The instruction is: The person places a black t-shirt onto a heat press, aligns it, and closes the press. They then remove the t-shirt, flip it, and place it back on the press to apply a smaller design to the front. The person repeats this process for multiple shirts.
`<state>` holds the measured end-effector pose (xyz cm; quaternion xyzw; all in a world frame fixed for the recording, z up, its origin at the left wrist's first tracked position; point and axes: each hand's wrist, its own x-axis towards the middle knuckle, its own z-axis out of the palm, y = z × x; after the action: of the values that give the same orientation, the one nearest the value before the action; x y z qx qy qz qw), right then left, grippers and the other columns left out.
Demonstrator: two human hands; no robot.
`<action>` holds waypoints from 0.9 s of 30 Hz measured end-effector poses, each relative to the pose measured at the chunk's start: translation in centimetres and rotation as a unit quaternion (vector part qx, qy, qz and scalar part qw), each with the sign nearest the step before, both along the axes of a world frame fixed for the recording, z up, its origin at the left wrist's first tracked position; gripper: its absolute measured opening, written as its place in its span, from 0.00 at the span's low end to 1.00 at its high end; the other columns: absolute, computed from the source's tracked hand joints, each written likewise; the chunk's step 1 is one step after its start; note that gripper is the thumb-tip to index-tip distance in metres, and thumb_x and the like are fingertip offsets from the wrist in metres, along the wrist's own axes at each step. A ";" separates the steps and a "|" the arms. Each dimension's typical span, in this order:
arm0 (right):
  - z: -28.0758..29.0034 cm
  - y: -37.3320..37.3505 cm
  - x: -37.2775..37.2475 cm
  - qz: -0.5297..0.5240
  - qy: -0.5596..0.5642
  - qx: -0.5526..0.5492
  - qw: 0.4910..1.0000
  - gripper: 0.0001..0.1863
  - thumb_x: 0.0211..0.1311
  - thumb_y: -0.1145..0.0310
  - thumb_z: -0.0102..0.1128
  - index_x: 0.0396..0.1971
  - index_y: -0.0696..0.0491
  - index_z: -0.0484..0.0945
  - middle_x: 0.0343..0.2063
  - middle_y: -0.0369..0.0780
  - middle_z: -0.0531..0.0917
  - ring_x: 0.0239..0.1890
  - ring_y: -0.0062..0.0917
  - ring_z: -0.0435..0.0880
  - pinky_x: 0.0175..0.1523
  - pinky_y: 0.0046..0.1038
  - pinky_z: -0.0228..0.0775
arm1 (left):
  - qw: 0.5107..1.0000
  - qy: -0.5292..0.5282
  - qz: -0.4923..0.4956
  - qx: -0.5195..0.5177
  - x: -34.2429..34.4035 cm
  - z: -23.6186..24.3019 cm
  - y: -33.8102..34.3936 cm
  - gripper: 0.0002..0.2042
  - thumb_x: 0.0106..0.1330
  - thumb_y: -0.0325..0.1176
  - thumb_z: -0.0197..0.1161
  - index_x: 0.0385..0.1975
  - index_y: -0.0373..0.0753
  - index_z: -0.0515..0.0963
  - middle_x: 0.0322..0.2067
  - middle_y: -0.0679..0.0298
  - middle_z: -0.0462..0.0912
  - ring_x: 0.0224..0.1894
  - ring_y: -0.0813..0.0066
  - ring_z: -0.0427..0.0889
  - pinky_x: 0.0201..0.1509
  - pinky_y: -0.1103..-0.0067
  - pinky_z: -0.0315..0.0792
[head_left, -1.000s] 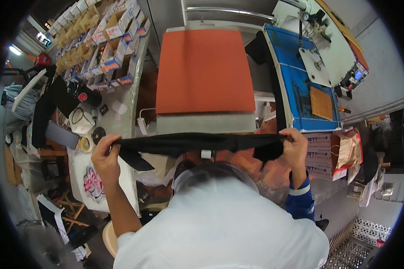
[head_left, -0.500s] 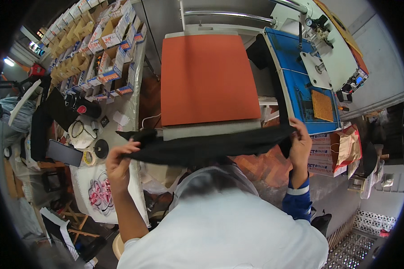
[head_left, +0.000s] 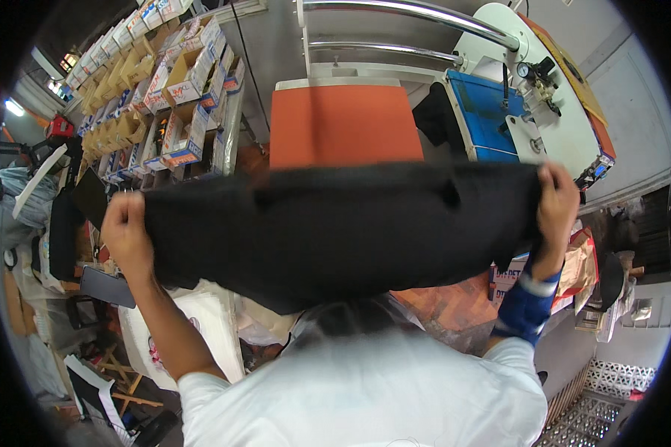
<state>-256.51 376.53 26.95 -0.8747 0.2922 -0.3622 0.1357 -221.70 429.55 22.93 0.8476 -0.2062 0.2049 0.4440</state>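
Observation:
A wide piece of black cloth (head_left: 343, 231), which looks like a garment, is stretched between my hands and hangs in front of me. At its left end my left hand (head_left: 129, 235) is closed, with the fingers curled round the edge. My right hand (head_left: 557, 208) grips the upper right corner and is slightly blurred. Behind the cloth lies a flat orange-red pad (head_left: 346, 123); the cloth hides its near part. The cloth's lower edge hangs uneven, close to my chest.
On the left table stand stacked cardboard bins (head_left: 186, 74) and a dark flat-screened device (head_left: 108, 287). At the right are a blue-covered board (head_left: 484, 112), a machine with a pressure gauge (head_left: 529, 74), cartons (head_left: 504, 283) and a paper bag (head_left: 577, 261). Metal rails (head_left: 410, 11) run across the back.
Both hands have moved up and farther apart. The cloth, which was bunched into a narrow strip, is now spread wide and covers the near part of the orange-red pad.

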 end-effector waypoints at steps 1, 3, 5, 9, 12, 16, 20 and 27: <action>0.8 -1.7 3.3 0.013 0.032 0.039 0.999 0.13 0.70 0.66 0.59 0.44 0.60 0.83 0.39 0.46 0.87 0.43 0.32 0.86 0.52 0.29 0.73 | 1.000 0.003 -0.019 -0.015 2.2 0.6 -2.4 0.12 0.71 0.36 0.66 0.38 0.31 0.83 0.34 0.62 0.85 0.37 0.77 0.80 0.46 0.78 0.74; -0.3 -7.1 8.6 0.071 0.057 -0.032 0.995 0.13 0.70 0.65 0.57 0.44 0.59 0.83 0.41 0.50 0.86 0.45 0.42 0.86 0.52 0.34 0.74 | 0.997 0.015 -0.070 -0.004 8.6 0.1 -7.6 0.13 0.70 0.36 0.66 0.42 0.31 0.85 0.36 0.58 0.88 0.39 0.77 0.83 0.48 0.78 0.74; -3.0 -10.6 14.8 0.053 0.076 -0.031 0.995 0.13 0.68 0.63 0.59 0.41 0.56 0.85 0.39 0.50 0.86 0.44 0.46 0.85 0.50 0.38 0.75 | 0.995 0.032 -0.077 0.059 13.8 -1.6 -11.6 0.13 0.68 0.38 0.68 0.41 0.32 0.86 0.36 0.55 0.89 0.40 0.75 0.86 0.48 0.77 0.76; -10.0 -13.6 23.2 -0.065 0.247 -0.075 0.964 0.10 0.65 0.58 0.64 0.36 0.46 0.89 0.38 0.48 0.87 0.44 0.47 0.86 0.49 0.46 0.77 | 0.980 0.106 -0.010 0.168 21.2 -9.1 -18.4 0.12 0.62 0.40 0.71 0.35 0.37 0.88 0.33 0.52 0.89 0.38 0.67 0.89 0.46 0.72 0.78; -18.4 -16.6 27.5 -0.102 0.268 0.132 0.949 0.13 0.65 0.59 0.62 0.35 0.51 0.89 0.39 0.50 0.88 0.46 0.45 0.87 0.51 0.41 0.79 | 0.956 0.167 0.038 0.237 25.1 -16.7 -21.6 0.11 0.66 0.34 0.68 0.37 0.31 0.86 0.36 0.50 0.89 0.37 0.64 0.90 0.42 0.70 0.82; -23.9 -19.6 30.9 -0.149 0.083 0.461 0.871 0.16 0.66 0.59 0.60 0.35 0.57 0.87 0.39 0.53 0.88 0.46 0.47 0.87 0.52 0.42 0.79 | 0.903 0.408 0.049 -0.128 27.9 -22.0 -26.2 0.10 0.72 0.27 0.61 0.41 0.24 0.77 0.38 0.48 0.86 0.33 0.60 0.90 0.34 0.73 0.86; -26.4 -25.3 33.7 -0.167 0.097 0.211 0.958 0.16 0.67 0.61 0.57 0.38 0.58 0.86 0.40 0.55 0.87 0.48 0.52 0.86 0.55 0.45 0.77 | 0.923 0.333 0.022 -0.193 31.4 -23.4 -30.6 0.07 0.73 0.27 0.59 0.38 0.26 0.75 0.35 0.51 0.85 0.31 0.63 0.90 0.32 0.76 0.85; -24.4 -14.1 39.7 0.049 0.136 0.005 0.989 0.20 0.62 0.58 0.66 0.47 0.58 0.81 0.55 0.50 0.80 0.59 0.48 0.76 0.65 0.44 0.67 | 0.977 -0.059 -0.174 0.109 25.5 -23.1 -36.8 0.15 0.64 0.29 0.64 0.50 0.34 0.80 0.52 0.48 0.81 0.58 0.46 0.78 0.65 0.63 0.70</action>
<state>-216.82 362.44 2.55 -0.9284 0.2669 -0.2312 0.1161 -196.19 392.74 -0.21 0.8286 -0.3972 0.1503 0.3648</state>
